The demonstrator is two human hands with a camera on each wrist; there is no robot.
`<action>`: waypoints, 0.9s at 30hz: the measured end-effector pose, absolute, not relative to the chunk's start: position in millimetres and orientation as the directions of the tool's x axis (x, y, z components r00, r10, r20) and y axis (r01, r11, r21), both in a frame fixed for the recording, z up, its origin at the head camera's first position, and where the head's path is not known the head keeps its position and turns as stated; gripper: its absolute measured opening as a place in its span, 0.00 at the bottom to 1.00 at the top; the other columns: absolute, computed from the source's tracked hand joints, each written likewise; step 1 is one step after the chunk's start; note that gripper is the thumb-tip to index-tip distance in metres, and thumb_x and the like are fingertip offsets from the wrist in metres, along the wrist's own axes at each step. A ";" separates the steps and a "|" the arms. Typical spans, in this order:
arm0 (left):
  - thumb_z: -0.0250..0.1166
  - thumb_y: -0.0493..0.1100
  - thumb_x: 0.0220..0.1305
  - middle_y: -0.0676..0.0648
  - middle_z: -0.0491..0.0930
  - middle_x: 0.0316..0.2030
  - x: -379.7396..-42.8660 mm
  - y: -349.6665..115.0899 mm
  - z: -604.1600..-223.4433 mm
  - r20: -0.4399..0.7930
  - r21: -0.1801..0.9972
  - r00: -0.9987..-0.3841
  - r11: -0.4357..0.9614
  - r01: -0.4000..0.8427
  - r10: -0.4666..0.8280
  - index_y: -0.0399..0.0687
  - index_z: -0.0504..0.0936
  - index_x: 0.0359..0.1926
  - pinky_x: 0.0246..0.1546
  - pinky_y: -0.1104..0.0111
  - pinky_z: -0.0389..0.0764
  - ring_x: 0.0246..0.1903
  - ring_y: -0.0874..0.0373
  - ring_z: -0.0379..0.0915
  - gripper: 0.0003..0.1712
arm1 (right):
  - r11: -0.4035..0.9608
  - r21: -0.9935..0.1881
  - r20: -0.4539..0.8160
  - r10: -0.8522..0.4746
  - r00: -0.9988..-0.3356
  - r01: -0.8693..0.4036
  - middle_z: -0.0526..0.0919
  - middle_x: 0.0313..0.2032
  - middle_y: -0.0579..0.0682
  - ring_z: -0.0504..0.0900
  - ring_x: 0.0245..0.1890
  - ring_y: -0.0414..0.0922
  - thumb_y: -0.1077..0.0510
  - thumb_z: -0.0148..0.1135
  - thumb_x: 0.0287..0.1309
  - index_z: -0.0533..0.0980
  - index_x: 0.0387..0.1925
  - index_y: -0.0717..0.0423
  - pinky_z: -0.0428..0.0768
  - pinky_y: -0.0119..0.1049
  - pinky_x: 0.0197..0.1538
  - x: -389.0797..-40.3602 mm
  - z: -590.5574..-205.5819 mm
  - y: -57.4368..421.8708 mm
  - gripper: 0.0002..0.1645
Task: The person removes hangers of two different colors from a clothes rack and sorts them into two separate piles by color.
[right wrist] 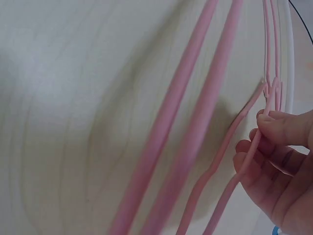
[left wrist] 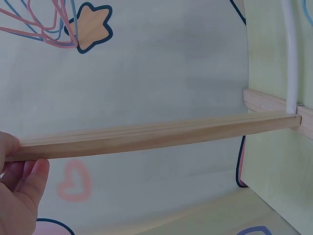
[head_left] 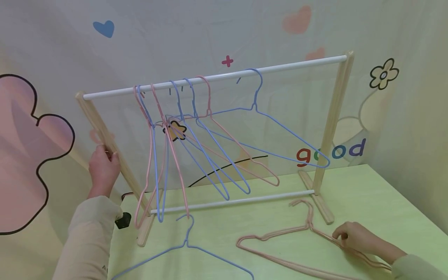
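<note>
My left hand [head_left: 104,167] grips the left wooden post [head_left: 131,181] of a small clothes rack, thumb on one side and fingers on the other. In the left wrist view that post [left wrist: 146,137] runs from my fingertips to the rack's foot. Over the table at the right, my right hand [head_left: 362,239] pinches the sloping arm of a pink hanger [right wrist: 249,154] between thumb and fingers. It is one of two pink hangers [head_left: 310,214] lying together, hooks toward the rack. Several blue and pink hangers hang from the white top rail [head_left: 301,65], most bunched toward the left.
A blue hanger [head_left: 187,242] lies on the light green table [head_left: 217,229] in front of the rack. A white lower bar [head_left: 238,201] joins the posts; the right post [head_left: 330,124] stands on a wooden foot. Behind hangs a printed cloth [head_left: 168,42]. A black object [head_left: 123,221] sits by the table's left edge.
</note>
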State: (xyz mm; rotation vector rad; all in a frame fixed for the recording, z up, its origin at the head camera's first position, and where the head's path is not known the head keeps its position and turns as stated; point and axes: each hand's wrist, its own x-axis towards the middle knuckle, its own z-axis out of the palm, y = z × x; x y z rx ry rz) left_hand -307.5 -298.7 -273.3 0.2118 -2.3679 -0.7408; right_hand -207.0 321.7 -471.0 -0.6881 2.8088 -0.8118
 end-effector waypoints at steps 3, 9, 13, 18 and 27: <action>0.47 0.40 0.62 0.32 0.70 0.38 -307.8 -299.2 -272.8 0.529 0.564 -0.783 0.825 0.036 -0.328 0.30 0.66 0.44 0.41 0.50 0.66 0.39 0.39 0.66 0.16 | 0.769 -0.509 -0.001 -0.448 -0.894 -0.385 0.75 0.19 0.41 0.63 0.20 0.29 0.70 0.59 0.38 0.79 0.26 0.61 0.65 0.26 0.22 -207.7 -470.3 321.2 0.08; 0.47 0.40 0.62 0.32 0.70 0.39 -308.7 -299.0 -273.2 0.526 0.571 -0.782 0.821 0.033 -0.334 0.30 0.66 0.45 0.43 0.51 0.66 0.40 0.39 0.66 0.16 | 0.763 -0.520 -0.017 -0.458 -0.889 -0.383 0.73 0.21 0.43 0.63 0.21 0.30 0.67 0.60 0.41 0.77 0.29 0.62 0.65 0.28 0.23 -207.5 -459.8 321.5 0.08; 0.47 0.40 0.62 0.32 0.70 0.39 -308.5 -298.3 -272.6 0.530 0.570 -0.779 0.821 0.036 -0.334 0.30 0.66 0.45 0.43 0.50 0.66 0.40 0.38 0.66 0.16 | 0.747 -0.536 0.014 -0.458 -0.889 -0.393 0.73 0.24 0.44 0.64 0.23 0.30 0.65 0.60 0.42 0.76 0.33 0.65 0.66 0.28 0.24 -211.9 -442.4 319.8 0.11; 0.47 0.39 0.62 0.32 0.70 0.39 -308.0 -298.1 -272.4 0.530 0.577 -0.780 0.816 0.043 -0.334 0.29 0.66 0.45 0.43 0.50 0.66 0.40 0.38 0.66 0.16 | 0.751 -0.546 0.045 -0.416 -0.908 -0.371 0.74 0.26 0.46 0.67 0.23 0.31 0.62 0.61 0.47 0.75 0.35 0.66 0.69 0.28 0.24 -218.7 -420.8 317.5 0.13; 0.47 0.39 0.62 0.31 0.70 0.39 -308.1 -299.0 -274.0 0.532 0.572 -0.781 0.819 0.047 -0.327 0.29 0.66 0.45 0.43 0.50 0.66 0.40 0.39 0.66 0.16 | 0.799 -0.485 0.160 -0.319 -0.934 -0.356 0.77 0.32 0.52 0.71 0.26 0.34 0.61 0.60 0.49 0.74 0.42 0.66 0.72 0.28 0.26 -228.8 -367.9 308.4 0.17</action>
